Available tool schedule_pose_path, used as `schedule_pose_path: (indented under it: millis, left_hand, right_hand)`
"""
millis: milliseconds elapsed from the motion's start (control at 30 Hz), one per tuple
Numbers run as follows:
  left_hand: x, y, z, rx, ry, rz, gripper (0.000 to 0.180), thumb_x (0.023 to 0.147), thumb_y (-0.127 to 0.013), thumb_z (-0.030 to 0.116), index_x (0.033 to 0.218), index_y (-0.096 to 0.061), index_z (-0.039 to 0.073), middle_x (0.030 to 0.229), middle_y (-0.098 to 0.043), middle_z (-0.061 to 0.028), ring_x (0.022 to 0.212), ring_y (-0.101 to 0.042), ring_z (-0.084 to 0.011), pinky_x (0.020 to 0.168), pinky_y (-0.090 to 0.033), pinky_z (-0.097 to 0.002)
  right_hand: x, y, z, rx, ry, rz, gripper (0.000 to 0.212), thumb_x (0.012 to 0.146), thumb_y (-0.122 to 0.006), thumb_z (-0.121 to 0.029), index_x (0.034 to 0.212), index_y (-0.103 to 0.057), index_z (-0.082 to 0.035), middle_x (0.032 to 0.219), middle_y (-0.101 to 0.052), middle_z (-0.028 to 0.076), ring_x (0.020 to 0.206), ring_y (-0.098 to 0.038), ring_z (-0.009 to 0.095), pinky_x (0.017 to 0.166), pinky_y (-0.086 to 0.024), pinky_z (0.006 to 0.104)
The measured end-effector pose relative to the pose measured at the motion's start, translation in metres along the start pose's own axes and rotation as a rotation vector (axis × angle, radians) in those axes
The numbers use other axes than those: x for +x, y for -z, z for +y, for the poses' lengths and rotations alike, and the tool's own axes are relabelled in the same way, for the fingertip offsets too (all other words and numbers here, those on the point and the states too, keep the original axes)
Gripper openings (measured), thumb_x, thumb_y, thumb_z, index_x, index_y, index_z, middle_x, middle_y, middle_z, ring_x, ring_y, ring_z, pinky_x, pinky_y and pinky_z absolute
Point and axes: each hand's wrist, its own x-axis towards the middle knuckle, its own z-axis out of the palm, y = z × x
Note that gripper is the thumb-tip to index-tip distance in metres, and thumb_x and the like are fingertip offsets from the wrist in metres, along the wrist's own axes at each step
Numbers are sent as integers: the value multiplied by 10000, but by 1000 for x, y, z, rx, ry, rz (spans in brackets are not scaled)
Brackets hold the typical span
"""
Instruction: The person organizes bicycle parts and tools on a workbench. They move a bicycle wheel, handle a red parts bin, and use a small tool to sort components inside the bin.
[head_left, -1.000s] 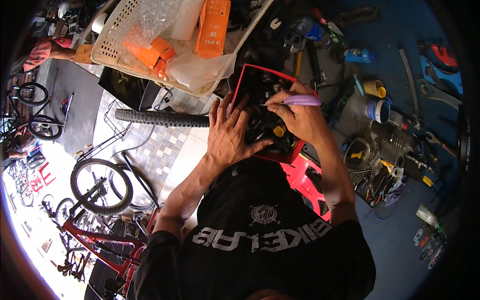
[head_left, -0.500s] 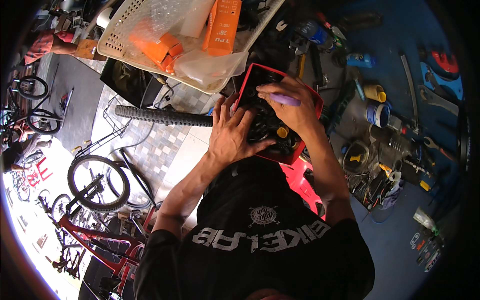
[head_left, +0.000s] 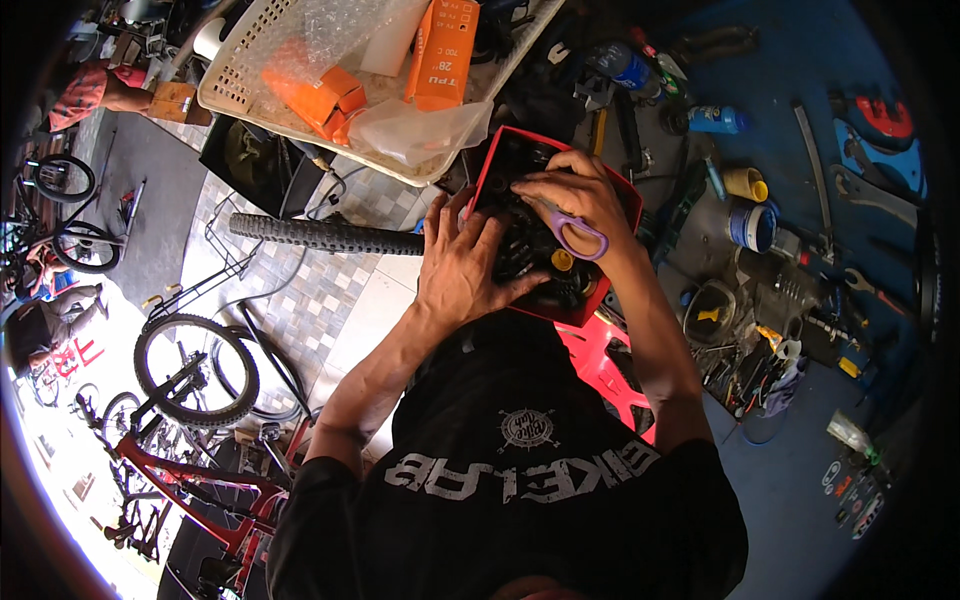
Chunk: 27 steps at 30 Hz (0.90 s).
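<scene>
Right hand (head_left: 578, 198) closed on purple loop-handled tool (head_left: 603, 241)

Fingers curl round the tool over the red box (head_left: 628, 198); its loop points back toward the wrist, long axis slanting, far end hidden. Left of that grip, the left hand (head_left: 458, 270) lies across the rim, thumb spread apart.
</scene>
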Motion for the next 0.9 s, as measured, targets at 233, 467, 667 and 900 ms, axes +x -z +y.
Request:
schedule_pose_path:
  millis: [233, 467, 667, 900]
  left_hand:
    - [-2, -3, -3, -44, -53, 116, 798, 751, -929, 661, 1299, -726, 117, 1357, -697, -104, 1404, -532, -432, 1224, -334, -656]
    - [-3, -2, -6, -84, -101, 202, 680, 779, -922, 627, 1227, -755, 143, 1354, -694, -93, 1381, -549, -399, 1218, -337, -627]
    - [-8, -7, -13, -195, -79, 269, 585, 833, -915, 535, 1198, -734, 116, 1270, -653, -130, 1293, -548, -391, 1149, -387, -579]
    - [-10, -14, -13, -402, 120, 435, 402, 905, -857, 169, 1200, -642, 0, 1192, -635, -202, 1128, -601, -413, 1019, -477, -508]
  right_hand:
    - [-2, 3, 3, 74, 8, 27, 344, 807, -900, -73, 1135, -865, -173, 1145, -840, -33, 1142, -649, 237, 1027, -525, 360]
    - [-7, 5, 4, 132, 26, 81, 355, 787, -922, -53, 1125, -865, -148, 1135, -842, 4, 1126, -668, 248, 1003, -543, 356]
    - [-12, 12, 4, 287, -32, 97, 263, 841, -914, -60, 1094, -880, -125, 1125, -844, 12, 1144, -674, 233, 1012, -556, 353]
    - [-19, 18, 3, 379, -109, 52, 245, 855, -921, -102, 1096, -891, -133, 1110, -843, -2, 1194, -651, 217, 1033, -564, 367]
